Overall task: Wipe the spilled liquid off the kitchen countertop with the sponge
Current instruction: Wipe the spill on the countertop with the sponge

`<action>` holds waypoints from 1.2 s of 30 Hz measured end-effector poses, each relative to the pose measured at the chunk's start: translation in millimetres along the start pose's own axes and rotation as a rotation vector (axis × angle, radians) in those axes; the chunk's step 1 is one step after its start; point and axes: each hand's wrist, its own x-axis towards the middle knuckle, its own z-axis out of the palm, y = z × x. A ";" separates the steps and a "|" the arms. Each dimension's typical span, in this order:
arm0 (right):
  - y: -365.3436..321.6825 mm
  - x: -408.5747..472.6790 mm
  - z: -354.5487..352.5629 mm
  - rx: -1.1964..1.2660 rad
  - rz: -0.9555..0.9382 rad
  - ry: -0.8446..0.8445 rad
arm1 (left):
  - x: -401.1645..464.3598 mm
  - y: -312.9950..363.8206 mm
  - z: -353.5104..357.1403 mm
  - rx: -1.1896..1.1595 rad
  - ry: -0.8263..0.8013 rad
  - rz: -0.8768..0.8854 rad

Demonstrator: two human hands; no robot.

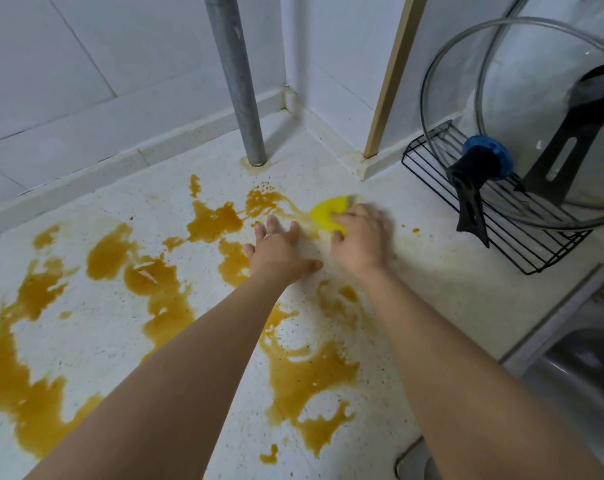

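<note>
A yellow sponge point(328, 213) lies on the white speckled countertop point(414, 292) near the back corner. My right hand point(361, 239) grips the sponge from the near side, its fingers curled over it; the hand is blurred. Just to its left, my left hand point(276, 251) rests flat on the counter with straight, spread fingers and holds nothing. Brown-orange spilled liquid point(155, 282) spreads in large puddles across the left and near middle of the counter, with a patch right behind my left hand.
A grey metal pipe point(240, 98) rises from the counter at the back. A black wire rack point(501, 216) at the right holds glass pot lids point(535, 109). A steel sink point(577, 368) sits at the lower right. White tiled walls close the back.
</note>
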 end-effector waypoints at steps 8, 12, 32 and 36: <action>34.2 -4.5 -21.3 -0.084 0.126 0.144 | -2.4 -5.8 -2.8 0.041 -0.019 0.059; 6.4 -52.6 0.3 0.150 -0.030 0.083 | -3.7 -6.2 -2.1 0.044 0.006 0.063; -19.0 -133.0 9.7 0.090 0.135 0.087 | -52.3 -51.5 7.7 0.082 -0.100 0.212; -24.4 -142.0 11.4 0.045 0.032 0.034 | -51.8 -53.1 8.7 0.085 -0.096 0.215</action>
